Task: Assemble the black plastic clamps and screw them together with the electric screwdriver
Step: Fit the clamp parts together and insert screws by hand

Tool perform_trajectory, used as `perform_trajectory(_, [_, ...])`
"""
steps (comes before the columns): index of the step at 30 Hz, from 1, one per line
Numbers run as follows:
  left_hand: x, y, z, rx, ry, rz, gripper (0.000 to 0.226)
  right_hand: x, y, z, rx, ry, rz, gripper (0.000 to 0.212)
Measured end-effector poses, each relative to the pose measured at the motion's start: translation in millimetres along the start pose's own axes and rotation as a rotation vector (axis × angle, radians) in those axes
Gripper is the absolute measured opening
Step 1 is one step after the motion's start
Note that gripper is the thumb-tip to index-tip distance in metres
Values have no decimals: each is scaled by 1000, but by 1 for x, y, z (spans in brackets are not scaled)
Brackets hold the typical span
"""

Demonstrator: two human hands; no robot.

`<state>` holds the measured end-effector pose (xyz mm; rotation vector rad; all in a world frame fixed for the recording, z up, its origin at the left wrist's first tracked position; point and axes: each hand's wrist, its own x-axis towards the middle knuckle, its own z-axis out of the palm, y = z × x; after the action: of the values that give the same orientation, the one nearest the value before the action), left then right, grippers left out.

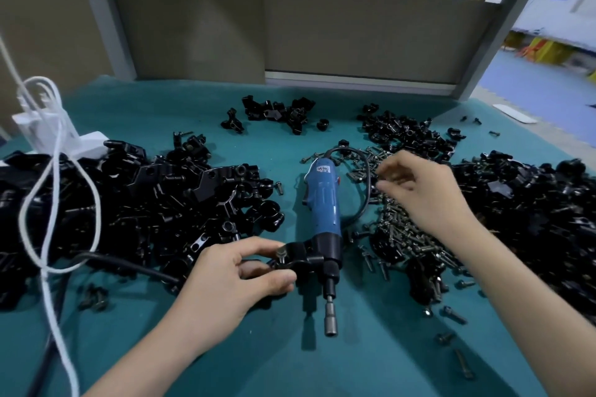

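Note:
My left hand [238, 271] grips a black plastic clamp [298, 256] with a screw standing in it, just left of the screwdriver's nose. The blue electric screwdriver [322, 209] lies on the teal mat, bit socket pointing toward me. My right hand [419, 190] hovers over the pile of dark screws [406, 229], fingers curled down toward them; whether it pinches a screw is hidden by blur.
Heaps of black clamp parts lie at the left [129, 203], far right [541, 209] and back [406, 132]. A white cable [58, 171] and white power strip [74, 142] sit at the left. Loose screws [451, 316] dot the teal mat [258, 358].

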<state>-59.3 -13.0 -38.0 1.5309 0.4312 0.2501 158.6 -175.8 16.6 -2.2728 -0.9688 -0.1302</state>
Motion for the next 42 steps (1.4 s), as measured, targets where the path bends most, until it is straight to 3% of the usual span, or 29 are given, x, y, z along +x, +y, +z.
perform_trajectory(2, [1, -2, 0, -8, 0, -3, 39, -26, -35, 10, 320, -70, -70, 12])
perform_trajectory(5, [1, -3, 0, -37, -7, 14, 37, -55, -59, 34, 514, -160, -105, 20])
perform_trajectory(10, [1, -5, -1, -4, -4, 22, 33, -62, -54, 46, 423, -118, -118, 22])
perform_trajectory(15, [3, -7, -1, -36, -17, 55, 36, -63, -57, 38, 348, -158, -218, 2])
perform_trajectory(20, [3, -9, -1, -49, -26, 64, 43, -58, -58, 31, 327, -251, -173, 11])
perform_trajectory(29, [2, -7, 0, 1, -23, 78, 36, -48, -64, 30, 329, -352, -25, 17])
perform_trajectory(38, [2, -6, -2, -38, -28, 75, 33, -50, -64, 30, 417, -278, -22, 22])
perform_trajectory(42, [2, -8, 0, -26, -23, 83, 35, -50, -63, 32, 316, -291, -47, 23])
